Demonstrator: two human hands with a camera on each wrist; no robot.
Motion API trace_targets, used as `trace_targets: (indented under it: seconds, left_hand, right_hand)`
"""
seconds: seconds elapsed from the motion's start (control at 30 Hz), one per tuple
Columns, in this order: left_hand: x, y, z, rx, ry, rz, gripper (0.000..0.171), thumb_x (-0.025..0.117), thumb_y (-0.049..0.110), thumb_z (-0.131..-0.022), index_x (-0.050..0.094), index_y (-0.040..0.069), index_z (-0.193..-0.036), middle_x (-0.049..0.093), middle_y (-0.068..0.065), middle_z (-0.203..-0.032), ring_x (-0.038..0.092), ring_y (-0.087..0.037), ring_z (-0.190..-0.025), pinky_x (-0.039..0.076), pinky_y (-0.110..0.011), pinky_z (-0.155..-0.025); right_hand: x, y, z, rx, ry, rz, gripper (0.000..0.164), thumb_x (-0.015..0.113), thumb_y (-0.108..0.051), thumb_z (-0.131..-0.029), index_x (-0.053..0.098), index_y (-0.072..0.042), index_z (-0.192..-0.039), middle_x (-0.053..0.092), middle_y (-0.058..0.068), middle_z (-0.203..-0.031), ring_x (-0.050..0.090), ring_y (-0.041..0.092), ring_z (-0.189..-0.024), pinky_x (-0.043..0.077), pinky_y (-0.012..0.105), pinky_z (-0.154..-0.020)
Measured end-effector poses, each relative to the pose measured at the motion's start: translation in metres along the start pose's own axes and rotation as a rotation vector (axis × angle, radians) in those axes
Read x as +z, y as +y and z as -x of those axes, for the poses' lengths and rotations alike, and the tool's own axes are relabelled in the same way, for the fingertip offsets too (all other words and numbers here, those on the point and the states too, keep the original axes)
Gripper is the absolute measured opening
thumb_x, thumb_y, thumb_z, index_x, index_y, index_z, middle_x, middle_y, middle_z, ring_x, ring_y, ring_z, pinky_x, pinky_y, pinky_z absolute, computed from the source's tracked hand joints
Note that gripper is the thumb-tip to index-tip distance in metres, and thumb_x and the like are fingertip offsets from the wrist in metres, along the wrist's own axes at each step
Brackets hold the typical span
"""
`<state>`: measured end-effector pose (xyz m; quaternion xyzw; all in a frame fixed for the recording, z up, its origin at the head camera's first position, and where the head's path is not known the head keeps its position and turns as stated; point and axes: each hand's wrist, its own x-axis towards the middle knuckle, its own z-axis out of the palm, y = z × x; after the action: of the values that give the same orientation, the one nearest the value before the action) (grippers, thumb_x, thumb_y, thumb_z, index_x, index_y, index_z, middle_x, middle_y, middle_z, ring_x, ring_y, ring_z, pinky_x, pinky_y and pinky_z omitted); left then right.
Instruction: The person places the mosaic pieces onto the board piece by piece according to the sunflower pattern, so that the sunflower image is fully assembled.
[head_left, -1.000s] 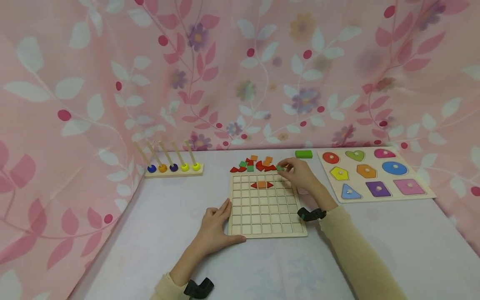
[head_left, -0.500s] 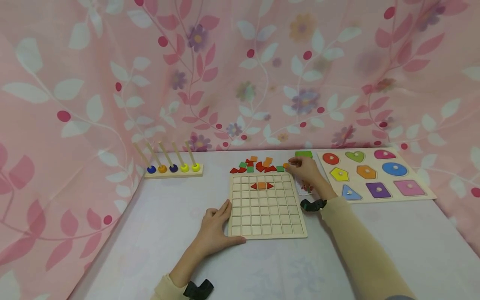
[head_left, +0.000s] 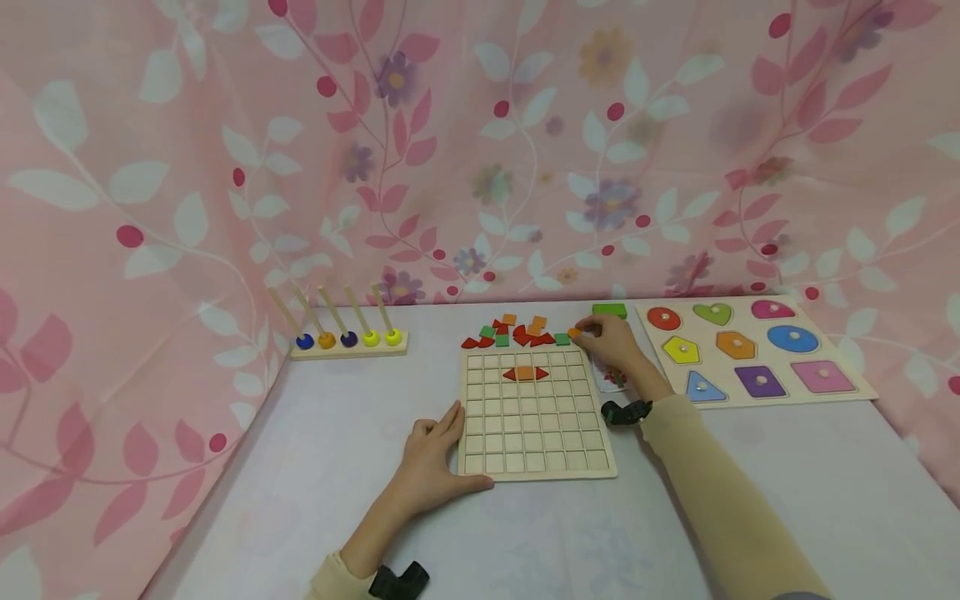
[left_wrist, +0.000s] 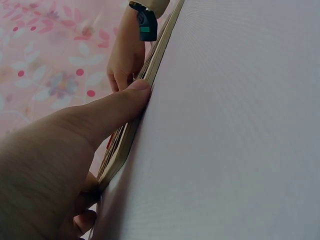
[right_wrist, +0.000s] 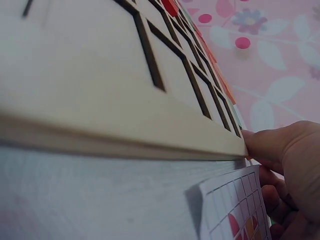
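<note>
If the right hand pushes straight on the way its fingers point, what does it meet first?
Past the orange piece at its fingertips, the right hand would probably meet the nearest green square first; depth is hard to judge here.

Tabletop play corner: pink floral curtain (head_left: 450, 167), white-covered table (head_left: 300, 467), wooden peg stacker (head_left: 348, 351), knobbed shape puzzle (head_left: 761, 357).

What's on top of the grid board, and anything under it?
On the grid board: an orange square between two red pointed pieces, in the second row from the far edge. Whatever lies under the board is covered.
</note>
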<state>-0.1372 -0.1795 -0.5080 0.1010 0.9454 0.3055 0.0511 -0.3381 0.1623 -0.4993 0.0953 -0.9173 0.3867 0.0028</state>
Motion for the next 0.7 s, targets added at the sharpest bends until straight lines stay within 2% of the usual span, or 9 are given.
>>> trace_targets:
  seconds: [0.37,0.7]
  left_hand:
    - [-0.0003,0.0004,0.0004,0.001,-0.002,0.007,0.123,0.088,0.07,-0.072,0.034,0.012,-0.166,0.025,0.002,-0.176,0.034,-0.025,-0.123,0.038,-0.044,-0.096]
    - [0.0,0.0004,0.001,0.002,0.003,0.006,0.124,0.089,0.07,-0.072,0.034,0.012,-0.166,0.025,0.002,-0.176,0.035,-0.024,-0.12,0.038,-0.042,-0.094]
  right_hand:
    - [-0.0001,0.0003,0.003,-0.027,0.017,0.016,0.035,0.069,-0.02,-0.104,0.07,0.006,-0.127,0.068,0.027,-0.124,0.059,0.037,-0.107,0.048,0.053,-0.096]
    - [-0.0012,0.0002,0.0048,-0.029,0.052,-0.017,0.039,0.068,-0.025,-0.105,0.068,0.005,-0.129,0.07,0.024,-0.12,0.061,0.035,-0.105,0.049,0.048,-0.093]
